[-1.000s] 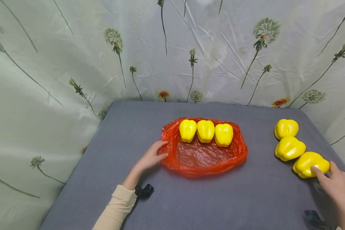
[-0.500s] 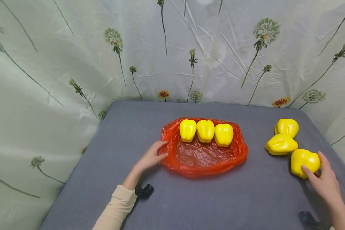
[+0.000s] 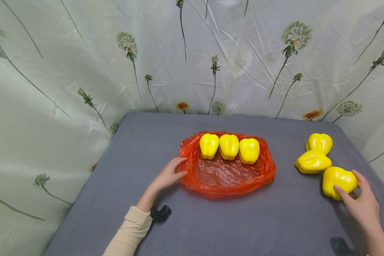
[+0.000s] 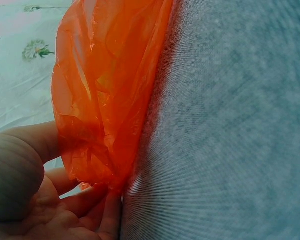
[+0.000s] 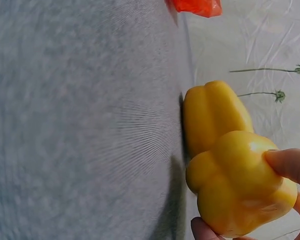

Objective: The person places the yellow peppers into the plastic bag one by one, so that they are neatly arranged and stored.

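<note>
My right hand (image 3: pixel 361 201) grips a yellow bell pepper (image 3: pixel 338 182), its thumb on the near side and fingers round the far right. In the right wrist view the held pepper (image 5: pixel 240 185) shows its lobed end, with a second pepper (image 5: pixel 215 112) behind it. Two more yellow peppers lie just beyond, one on its side (image 3: pixel 313 161) and one farther back (image 3: pixel 319 143). My left hand (image 3: pixel 169 173) holds the left side of a red plastic bag (image 3: pixel 208 190). In the left wrist view the bag's film (image 4: pixel 110 90) partly covers the thumb and fingertips.
Three yellow bell peppers (image 3: pixel 229 146) stand in a row along the back of the opened bag. Grey cloth covers the table (image 3: pixel 236 227). A pale curtain with dandelion prints (image 3: pixel 243 53) hangs behind and to the left.
My right hand has moved a little left with its pepper, which has turned. The neighbouring pepper has shifted left and back. My left hand and the bag stay put.
</note>
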`<state>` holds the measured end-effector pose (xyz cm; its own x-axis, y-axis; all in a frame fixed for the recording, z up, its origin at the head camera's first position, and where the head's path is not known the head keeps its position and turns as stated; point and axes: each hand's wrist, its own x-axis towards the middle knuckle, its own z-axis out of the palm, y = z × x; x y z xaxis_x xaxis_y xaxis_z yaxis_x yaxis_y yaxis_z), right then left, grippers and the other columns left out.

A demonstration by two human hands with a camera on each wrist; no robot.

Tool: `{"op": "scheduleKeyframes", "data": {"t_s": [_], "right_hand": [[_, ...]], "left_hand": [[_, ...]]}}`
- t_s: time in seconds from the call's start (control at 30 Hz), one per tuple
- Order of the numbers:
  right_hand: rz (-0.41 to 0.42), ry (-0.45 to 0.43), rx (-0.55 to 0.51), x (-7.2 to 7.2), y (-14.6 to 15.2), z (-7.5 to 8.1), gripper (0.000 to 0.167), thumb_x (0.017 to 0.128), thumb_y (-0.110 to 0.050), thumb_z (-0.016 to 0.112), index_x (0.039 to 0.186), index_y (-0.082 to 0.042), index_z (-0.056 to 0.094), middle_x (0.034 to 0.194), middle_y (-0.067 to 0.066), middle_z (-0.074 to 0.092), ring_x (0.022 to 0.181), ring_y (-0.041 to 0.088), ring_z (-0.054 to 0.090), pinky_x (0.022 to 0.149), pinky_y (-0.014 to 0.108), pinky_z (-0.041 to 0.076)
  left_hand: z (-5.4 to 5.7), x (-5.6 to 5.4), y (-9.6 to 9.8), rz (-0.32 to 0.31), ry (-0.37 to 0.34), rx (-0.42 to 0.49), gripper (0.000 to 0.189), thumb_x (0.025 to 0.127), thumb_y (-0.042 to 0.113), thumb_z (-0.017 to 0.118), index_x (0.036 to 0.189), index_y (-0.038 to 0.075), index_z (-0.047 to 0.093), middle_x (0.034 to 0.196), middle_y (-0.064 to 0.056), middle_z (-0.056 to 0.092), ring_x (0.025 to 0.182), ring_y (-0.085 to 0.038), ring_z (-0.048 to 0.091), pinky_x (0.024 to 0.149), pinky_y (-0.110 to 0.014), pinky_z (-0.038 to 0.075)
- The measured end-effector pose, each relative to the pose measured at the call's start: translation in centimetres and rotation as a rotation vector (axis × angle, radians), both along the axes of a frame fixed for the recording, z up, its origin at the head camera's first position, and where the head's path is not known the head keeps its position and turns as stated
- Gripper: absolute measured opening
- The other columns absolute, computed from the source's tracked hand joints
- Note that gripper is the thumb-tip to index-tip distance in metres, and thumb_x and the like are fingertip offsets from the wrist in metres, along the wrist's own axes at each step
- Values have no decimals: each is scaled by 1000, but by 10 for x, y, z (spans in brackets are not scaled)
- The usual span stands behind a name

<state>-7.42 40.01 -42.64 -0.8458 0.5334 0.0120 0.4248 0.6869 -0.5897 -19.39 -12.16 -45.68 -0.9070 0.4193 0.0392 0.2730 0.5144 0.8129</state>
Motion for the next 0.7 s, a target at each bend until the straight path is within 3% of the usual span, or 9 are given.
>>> {"op": "scheduleKeyframes", "data": {"t_s": [0.03, 0.13, 0.23, 0.33, 0.4, 0.57, 0.63, 0.67, 0.7], "right_hand": [[-1, 8, -1, 1, 0, 0, 74, 94, -30, 50, 151, -8, 7, 150, 33, 19, 110, 50, 41, 59, 20, 41], [-16, 29, -7, 1, 3, -2, 74, 93, -30, 51, 151, -11, 9, 150, 31, 21, 104, 41, 44, 51, 6, 24], [-36, 59, -2, -3, 14, -13, 74, 92, -32, 53, 152, -17, 10, 152, 27, 21, 111, 38, 42, 53, 7, 23], [-47, 96, 19, -9, 35, -35, 77, 90, -37, 55, 151, -28, 10, 154, 21, 22, 102, 13, 48, 53, 7, 24], [-51, 110, 43, -11, 46, -47, 79, 89, -41, 57, 150, -34, 8, 154, 19, 24, 87, -6, 38, 53, 7, 25], [-60, 122, 25, -5, 29, -31, 79, 89, -40, 57, 150, -33, 9, 152, 23, 26, 72, -13, 32, 50, 6, 28], [-58, 123, -3, -2, 16, -19, 78, 89, -37, 58, 151, -31, 10, 152, 24, 24, 77, 1, 48, 51, 10, 34], [-50, 139, 11, -2, 16, -21, 78, 89, -38, 58, 150, -33, 10, 152, 24, 25, 71, -8, 42, 49, 10, 36], [-47, 140, 18, -2, 14, -20, 78, 89, -37, 58, 150, -33, 10, 152, 24, 25, 69, -7, 43, 48, 12, 39]], "left_hand": [[0, 0, 0, 2, 0, 0, 51, 88, 12, 60, 135, 1, 45, 143, -22, 41, 135, -38, 36, 112, -54, 30], [1, 1, 0, 9, 7, -5, 50, 88, 12, 60, 135, 1, 46, 142, -23, 42, 134, -39, 37, 111, -54, 30], [1, 1, 0, 16, -3, -8, 51, 88, 13, 61, 135, 2, 46, 143, -22, 41, 135, -38, 37, 112, -54, 30], [1, 0, 0, 19, -8, -13, 50, 89, 14, 60, 135, 3, 46, 143, -21, 41, 135, -38, 37, 111, -55, 30], [0, 0, 0, 22, -15, -20, 50, 89, 16, 60, 136, 4, 46, 144, -20, 41, 135, -37, 37, 111, -55, 30], [-3, 1, -1, 24, -19, -25, 50, 89, 17, 60, 136, 6, 46, 143, -17, 43, 134, -35, 38, 111, -54, 31], [-5, 2, -1, 24, -7, -23, 50, 88, 17, 61, 135, 6, 47, 143, -17, 44, 134, -35, 39, 111, -54, 31], [-5, 2, -1, 22, 5, -21, 50, 88, 16, 61, 135, 5, 47, 142, -17, 44, 134, -35, 39, 111, -54, 32], [-6, 2, -1, 21, 16, -21, 50, 88, 16, 61, 135, 5, 47, 141, -17, 45, 133, -35, 40, 110, -54, 32]]}}
